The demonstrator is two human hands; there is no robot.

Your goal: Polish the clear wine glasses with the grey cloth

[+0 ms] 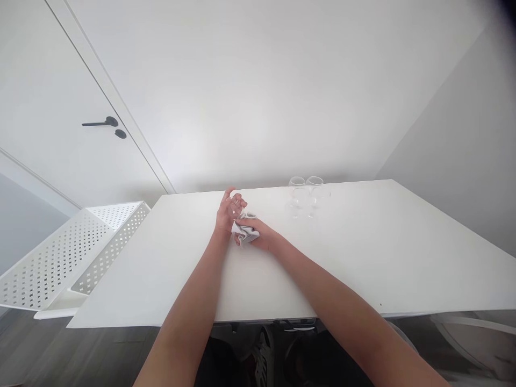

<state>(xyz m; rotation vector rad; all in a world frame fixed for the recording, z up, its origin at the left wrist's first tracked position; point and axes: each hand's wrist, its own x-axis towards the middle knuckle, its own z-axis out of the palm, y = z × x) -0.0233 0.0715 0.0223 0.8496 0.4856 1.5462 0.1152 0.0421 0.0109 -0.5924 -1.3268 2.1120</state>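
Over the white table, my left hand is wrapped round the bowl of a clear wine glass. A crumpled white cloth is bunched in my right hand, whose fingers are closed on it. The cloth is pressed up against the lower part of the glass, so the stem and foot are hidden. To the right, nearer the wall, two clear stemmed glasses stand upright side by side.
A white perforated metal rack stands beside the table's left edge. Behind the table rises a white wall, with a door handle on the door at left. A pale rounded piece of furniture shows at lower right.
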